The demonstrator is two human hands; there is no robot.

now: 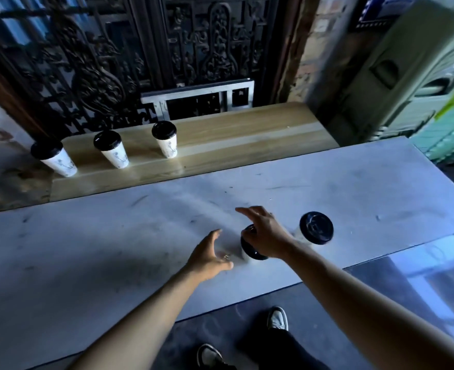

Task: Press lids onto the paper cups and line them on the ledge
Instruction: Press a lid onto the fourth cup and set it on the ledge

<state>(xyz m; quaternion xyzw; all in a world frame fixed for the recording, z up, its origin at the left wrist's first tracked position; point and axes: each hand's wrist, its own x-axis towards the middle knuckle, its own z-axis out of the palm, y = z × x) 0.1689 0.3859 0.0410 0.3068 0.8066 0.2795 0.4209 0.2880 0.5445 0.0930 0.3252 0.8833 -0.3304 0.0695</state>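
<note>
- Paper cup under the right hand [263, 235]: a white paper cup with a black plastic lid [250, 249] stands on the pale grey scratched bench [113, 249], near its front edge. The right hand lies over the lid, palm on top, thumb curled at the rim, index finger stretched forward. I cannot tell how firmly it presses.
- The left hand [210, 256] is just beside the cup on its left, fingers straight and spread. It holds nothing and seems not to touch the cup wall.
- A second white cup with a black lid [315, 228] stands on the bench to the right, apart from the hands.
- Three lidded white cups [113, 149] stand in a row on the light wooden ledge [247, 129] behind the bench, at its left part. Much of the ledge to their right is free.
- Handling, as I judge: such a cup is light, its wall is thin and dents easily, so a side squeeze is risky. The lid rim is stiffer.
- Best hold is probably around the upper wall just under the lid, with the pressing done flat from above.
</note>
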